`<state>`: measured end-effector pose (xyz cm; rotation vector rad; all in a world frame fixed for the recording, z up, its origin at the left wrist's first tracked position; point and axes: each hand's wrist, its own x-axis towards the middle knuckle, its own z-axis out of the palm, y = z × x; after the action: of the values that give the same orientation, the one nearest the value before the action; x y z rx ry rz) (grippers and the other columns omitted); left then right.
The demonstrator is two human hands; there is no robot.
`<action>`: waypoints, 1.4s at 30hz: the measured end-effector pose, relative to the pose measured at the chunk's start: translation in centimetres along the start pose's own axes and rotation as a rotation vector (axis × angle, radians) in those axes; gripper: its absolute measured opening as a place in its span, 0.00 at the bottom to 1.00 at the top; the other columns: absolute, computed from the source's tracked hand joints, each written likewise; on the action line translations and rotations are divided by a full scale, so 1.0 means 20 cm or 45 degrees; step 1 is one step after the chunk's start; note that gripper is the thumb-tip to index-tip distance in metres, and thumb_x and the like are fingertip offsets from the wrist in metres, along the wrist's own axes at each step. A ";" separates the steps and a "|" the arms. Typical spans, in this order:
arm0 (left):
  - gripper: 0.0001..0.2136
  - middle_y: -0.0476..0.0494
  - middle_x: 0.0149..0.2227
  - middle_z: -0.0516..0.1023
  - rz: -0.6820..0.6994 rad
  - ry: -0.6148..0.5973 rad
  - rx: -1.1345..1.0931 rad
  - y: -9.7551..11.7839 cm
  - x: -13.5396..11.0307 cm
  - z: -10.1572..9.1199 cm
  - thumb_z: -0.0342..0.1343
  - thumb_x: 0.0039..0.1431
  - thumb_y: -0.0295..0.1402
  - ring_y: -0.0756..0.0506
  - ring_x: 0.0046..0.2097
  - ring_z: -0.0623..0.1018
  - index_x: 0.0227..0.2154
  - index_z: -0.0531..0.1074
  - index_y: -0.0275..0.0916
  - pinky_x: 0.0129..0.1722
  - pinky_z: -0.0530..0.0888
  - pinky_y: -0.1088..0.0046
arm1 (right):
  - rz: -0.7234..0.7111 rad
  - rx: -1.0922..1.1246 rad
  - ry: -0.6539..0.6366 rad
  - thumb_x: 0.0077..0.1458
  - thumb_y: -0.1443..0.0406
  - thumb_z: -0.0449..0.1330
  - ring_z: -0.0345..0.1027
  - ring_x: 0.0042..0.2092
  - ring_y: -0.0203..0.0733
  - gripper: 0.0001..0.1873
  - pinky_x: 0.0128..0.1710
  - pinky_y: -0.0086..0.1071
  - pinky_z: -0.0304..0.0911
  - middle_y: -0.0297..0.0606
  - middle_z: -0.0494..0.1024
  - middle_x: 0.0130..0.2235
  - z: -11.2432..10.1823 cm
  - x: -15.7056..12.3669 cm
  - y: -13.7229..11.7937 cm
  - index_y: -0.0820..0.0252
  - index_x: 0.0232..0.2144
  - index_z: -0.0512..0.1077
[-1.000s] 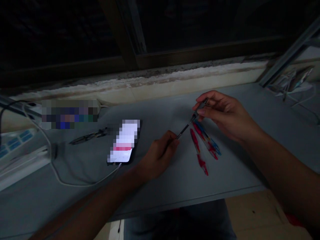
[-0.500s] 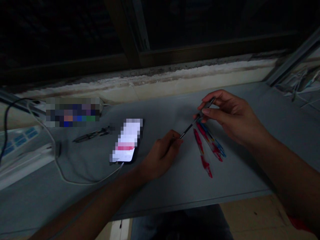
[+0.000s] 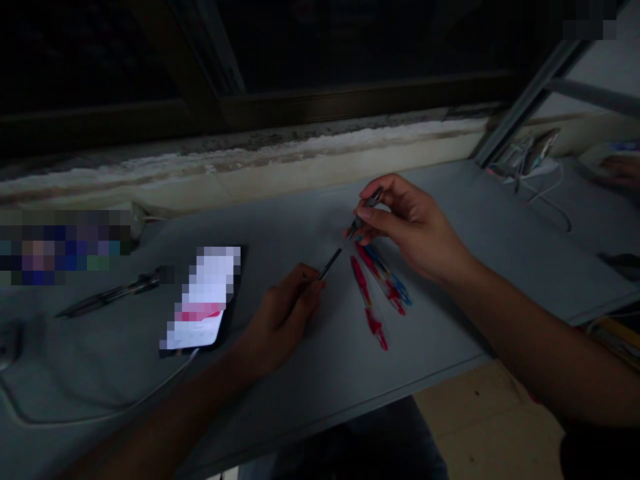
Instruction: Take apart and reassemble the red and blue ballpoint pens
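My left hand [image 3: 285,320] is closed in a pinch on the lower end of a thin dark pen refill [image 3: 331,263]. My right hand [image 3: 417,223] grips a dark pen barrel [image 3: 369,205] between thumb and fingers, tilted up to the right. The refill lines up with the barrel's lower end and seems to run into it; how deep, I cannot tell. Below the right hand lie a blue pen [image 3: 395,277] and a pink pen [image 3: 395,300] side by side. Another pink pen [image 3: 370,310] rests just left of them. All are on the grey desk [image 3: 310,373].
A lit phone [image 3: 207,293] with a white cable [image 3: 125,408] lies left of my hands. Farther left is a black pen [image 3: 107,293]. Cables and small items [image 3: 530,160] sit at the back right by a metal post [image 3: 525,100]. Another person's hand [image 3: 623,170] shows at the right edge.
The view has swung to the right, so the desk items appear farther left. Both hands keep their hold on the refill and the barrel, with little visible change between them.
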<state>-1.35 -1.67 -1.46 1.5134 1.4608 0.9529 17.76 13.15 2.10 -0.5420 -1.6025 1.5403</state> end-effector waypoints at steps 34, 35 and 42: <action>0.10 0.54 0.25 0.70 0.060 0.122 0.290 0.01 0.01 0.01 0.47 0.73 0.39 0.51 0.25 0.70 0.42 0.70 0.40 0.25 0.65 0.77 | 0.035 -0.532 -0.514 0.57 0.53 0.69 0.69 0.28 0.34 0.19 0.27 0.28 0.59 0.34 0.79 0.31 -0.07 -0.01 -0.06 0.61 0.42 0.75; 0.10 0.54 0.25 0.70 0.058 0.114 0.299 0.01 0.01 0.01 0.48 0.73 0.39 0.51 0.25 0.70 0.42 0.70 0.40 0.25 0.65 0.77 | 0.066 -0.597 -0.524 0.60 0.52 0.66 0.67 0.26 0.33 0.18 0.27 0.28 0.58 0.33 0.77 0.27 -0.08 -0.01 -0.07 0.62 0.34 0.76; 0.11 0.54 0.24 0.70 0.068 0.117 0.319 0.03 0.01 0.02 0.47 0.73 0.39 0.51 0.24 0.70 0.38 0.69 0.39 0.24 0.65 0.76 | 0.010 -0.587 -0.461 0.58 0.47 0.66 0.65 0.26 0.33 0.22 0.27 0.28 0.55 0.32 0.76 0.28 -0.10 0.01 -0.06 0.61 0.38 0.76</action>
<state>-0.82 -1.51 -1.08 1.7148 1.6628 0.9070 19.53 14.20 3.16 -0.5329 -2.2619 1.3246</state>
